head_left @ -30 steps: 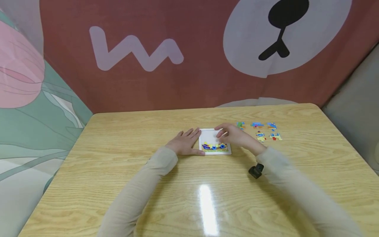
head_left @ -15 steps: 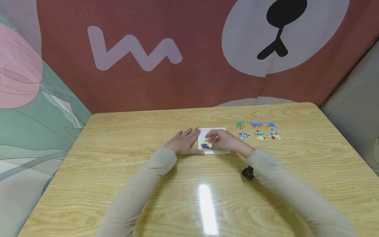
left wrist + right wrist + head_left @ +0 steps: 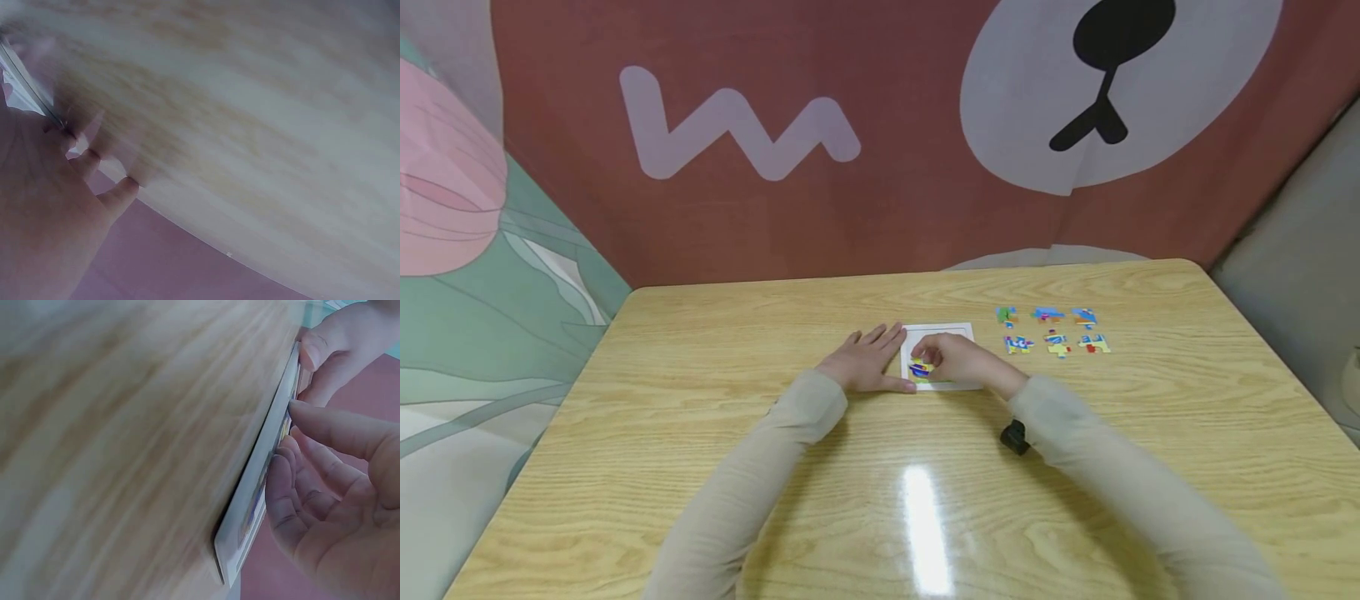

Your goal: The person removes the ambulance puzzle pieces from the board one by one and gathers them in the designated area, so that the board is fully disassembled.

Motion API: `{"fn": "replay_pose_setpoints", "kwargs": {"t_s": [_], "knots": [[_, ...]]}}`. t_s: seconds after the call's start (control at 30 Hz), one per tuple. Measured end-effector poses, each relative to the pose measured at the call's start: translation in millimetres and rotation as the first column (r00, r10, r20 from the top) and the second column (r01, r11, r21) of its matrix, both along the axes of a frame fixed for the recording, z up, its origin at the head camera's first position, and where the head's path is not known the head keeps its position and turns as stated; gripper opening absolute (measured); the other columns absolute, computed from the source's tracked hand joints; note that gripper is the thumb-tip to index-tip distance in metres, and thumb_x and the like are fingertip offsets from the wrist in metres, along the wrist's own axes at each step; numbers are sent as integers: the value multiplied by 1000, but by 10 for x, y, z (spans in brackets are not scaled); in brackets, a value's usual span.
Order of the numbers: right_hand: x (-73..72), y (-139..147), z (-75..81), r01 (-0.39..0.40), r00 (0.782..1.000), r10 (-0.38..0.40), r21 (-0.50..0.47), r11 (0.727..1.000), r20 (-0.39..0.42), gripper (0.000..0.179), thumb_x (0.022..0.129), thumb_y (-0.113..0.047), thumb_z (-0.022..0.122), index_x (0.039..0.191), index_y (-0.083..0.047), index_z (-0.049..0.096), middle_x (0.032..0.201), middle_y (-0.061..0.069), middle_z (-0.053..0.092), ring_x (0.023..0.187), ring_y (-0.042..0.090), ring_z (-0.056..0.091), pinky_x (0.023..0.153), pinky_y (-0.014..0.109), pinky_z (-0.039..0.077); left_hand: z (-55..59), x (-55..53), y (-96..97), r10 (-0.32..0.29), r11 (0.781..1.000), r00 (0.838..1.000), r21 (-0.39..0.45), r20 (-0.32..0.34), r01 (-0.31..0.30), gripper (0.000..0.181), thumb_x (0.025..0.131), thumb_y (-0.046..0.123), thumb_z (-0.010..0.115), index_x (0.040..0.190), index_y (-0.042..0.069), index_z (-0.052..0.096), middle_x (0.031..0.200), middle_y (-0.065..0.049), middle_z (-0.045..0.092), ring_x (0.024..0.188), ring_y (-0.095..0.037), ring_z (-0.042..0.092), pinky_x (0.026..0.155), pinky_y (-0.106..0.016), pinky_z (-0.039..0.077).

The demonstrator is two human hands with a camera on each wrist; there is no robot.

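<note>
A white puzzle tray [image 3: 953, 331] lies flat on the wooden table [image 3: 700, 417]. A few colourful pieces [image 3: 921, 370] sit in its near-left corner. My left hand [image 3: 865, 365] rests flat on the table against the tray's left edge, fingers straight, thumb along the near corner; in the left wrist view the left hand [image 3: 44, 212] touches the tray's edge [image 3: 25, 84]. My right hand [image 3: 961, 358] lies over the tray, fingertips on the pieces. In the right wrist view the right hand's bent fingers [image 3: 294, 487] touch the tray [image 3: 253, 500].
Several loose puzzle pieces [image 3: 1051, 330] lie in two rows on the table to the right of the tray. A black wrist camera [image 3: 1015, 436] sits under my right sleeve. A red cloth with a bear face hangs behind the table.
My right hand has slid left across the tray, from its right side to the pieces at the near-left corner. The left hand has stayed in place.
</note>
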State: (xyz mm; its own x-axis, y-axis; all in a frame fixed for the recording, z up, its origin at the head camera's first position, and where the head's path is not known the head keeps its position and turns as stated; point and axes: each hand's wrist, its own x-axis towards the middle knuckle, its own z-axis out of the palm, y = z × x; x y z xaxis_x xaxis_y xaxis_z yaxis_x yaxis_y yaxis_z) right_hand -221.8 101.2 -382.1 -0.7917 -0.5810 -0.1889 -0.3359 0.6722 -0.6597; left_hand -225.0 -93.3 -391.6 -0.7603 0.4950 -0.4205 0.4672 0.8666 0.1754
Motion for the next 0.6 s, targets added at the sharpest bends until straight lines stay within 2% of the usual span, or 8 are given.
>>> {"fn": "replay_pose_setpoints", "kwargs": {"t_s": [0.33,0.6], "knots": [[-4,-14,34,15,997,-16,11,1000,77,38,82,6,66,120,2,61,90,8,55,81,16,50,72,25,43,-3,-2,-2,-1,1000,1000,-3,-5,1,97,87,73,40,155,21,-4,162,5,-7,151,-18,0,123,-49,8],[4,-16,24,11,996,-12,11,1000,86,39,83,3,65,120,-4,60,105,15,62,91,20,58,83,34,49,0,-4,-3,0,1000,1000,-4,6,0,97,87,73,40,155,21,-5,162,5,-8,151,-18,-1,123,-49,7]]}}
